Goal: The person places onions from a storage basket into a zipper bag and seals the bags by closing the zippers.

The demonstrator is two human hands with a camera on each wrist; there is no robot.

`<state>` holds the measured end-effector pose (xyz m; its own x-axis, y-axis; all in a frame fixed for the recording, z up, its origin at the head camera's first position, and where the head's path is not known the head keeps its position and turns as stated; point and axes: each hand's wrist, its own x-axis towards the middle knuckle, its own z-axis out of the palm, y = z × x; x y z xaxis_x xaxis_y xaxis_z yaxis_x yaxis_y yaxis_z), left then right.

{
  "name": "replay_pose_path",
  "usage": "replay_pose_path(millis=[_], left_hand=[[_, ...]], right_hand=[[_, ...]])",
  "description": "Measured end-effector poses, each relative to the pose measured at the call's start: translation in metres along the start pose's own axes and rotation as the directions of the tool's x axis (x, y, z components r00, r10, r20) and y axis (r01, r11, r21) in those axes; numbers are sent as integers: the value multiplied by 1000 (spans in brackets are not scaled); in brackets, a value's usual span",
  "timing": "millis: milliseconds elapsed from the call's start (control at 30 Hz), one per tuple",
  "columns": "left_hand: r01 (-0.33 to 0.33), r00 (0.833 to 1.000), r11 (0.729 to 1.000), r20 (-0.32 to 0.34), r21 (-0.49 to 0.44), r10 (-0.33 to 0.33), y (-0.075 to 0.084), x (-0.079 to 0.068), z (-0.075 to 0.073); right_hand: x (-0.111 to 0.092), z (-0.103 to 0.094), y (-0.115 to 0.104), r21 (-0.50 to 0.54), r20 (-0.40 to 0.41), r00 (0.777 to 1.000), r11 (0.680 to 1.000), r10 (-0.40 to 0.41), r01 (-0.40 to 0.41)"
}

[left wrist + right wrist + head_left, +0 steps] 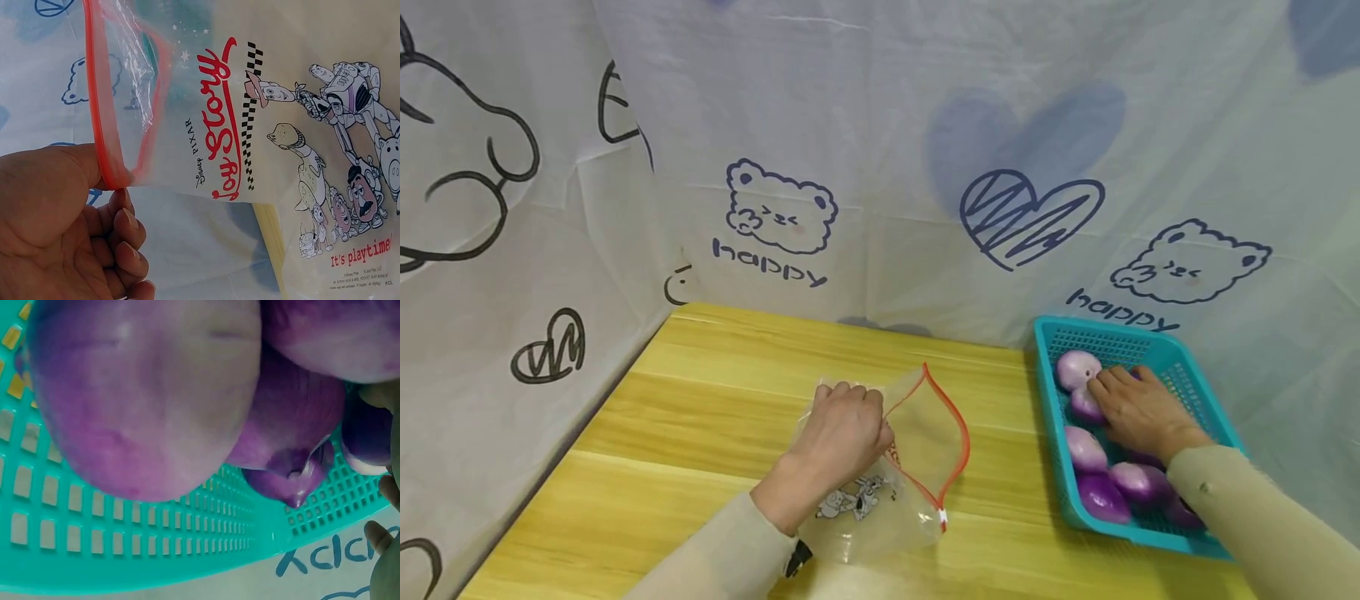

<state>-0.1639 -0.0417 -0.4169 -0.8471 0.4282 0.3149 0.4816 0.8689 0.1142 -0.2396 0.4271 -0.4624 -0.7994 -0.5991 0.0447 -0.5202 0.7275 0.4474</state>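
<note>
A clear zip bag [269,162] with red lettering and cartoon figures stands partly open above the table. My left hand [842,425] pinches a corner of its red zip edge [103,125] between thumb and fingers. On the right, my right hand [1138,408] reaches into a turquoise basket [1051,417] of red onions. Its thumb and fingers curl around a dark purple onion [369,434], mostly hidden under the hand in the head view. Close by lie a pale onion [1078,369] and another onion [1086,406].
Several more onions, among them a deep purple one [1102,497], fill the near part of the basket. A white slider [943,517] sits at the near end of the bag's zip. Behind the wooden table [700,375] hangs a printed cloth [880,250].
</note>
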Motion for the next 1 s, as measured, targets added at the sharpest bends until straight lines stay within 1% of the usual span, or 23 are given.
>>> replay_pose_path(millis=[67, 133, 233, 333, 400, 533, 600, 667, 767, 867, 1000], left_hand=[[-1, 1000, 1000, 3, -4, 1, 0, 0, 0], [-1, 1000, 1000, 3, -4, 1, 1, 0, 0], [4, 1000, 1000, 12, -6, -4, 2, 0, 0], [16, 999, 1000, 31, -11, -16, 2, 0, 0], [20, 999, 1000, 39, -15, -19, 2, 0, 0], [10, 1000, 1000, 21, -11, -10, 2, 0, -2], [5, 1000, 1000, 5, -5, -5, 2, 1, -3], [5, 1000, 1000, -1, -1, -5, 1, 2, -4], [17, 1000, 1000, 18, -16, -17, 0, 3, -5], [33, 999, 999, 42, -29, -32, -1, 4, -7], [35, 999, 999, 40, -30, -34, -1, 5, -8]], right_hand=[[2, 3, -1, -6, -16, 999, 999, -32, 32], [3, 5, -2, 7, -53, 997, 999, -54, 54], [6, 8, -5, 37, -100, 993, 997, -68, 72], [8, 7, -6, 66, -117, 990, 995, -72, 80], [8, 6, -6, 83, -100, 994, 995, -49, 57], [6, 0, -4, 106, -70, 996, 994, 48, -40], [6, -5, -2, 98, -81, 993, 992, 86, -78], [6, -10, 1, 80, -111, 988, 992, 108, -99], [7, -16, 4, 57, -172, 978, 993, 115, -106], [8, -23, 6, 37, -226, 969, 995, 97, -92], [11, -33, 8, 19, -272, 960, 997, 72, -69]])
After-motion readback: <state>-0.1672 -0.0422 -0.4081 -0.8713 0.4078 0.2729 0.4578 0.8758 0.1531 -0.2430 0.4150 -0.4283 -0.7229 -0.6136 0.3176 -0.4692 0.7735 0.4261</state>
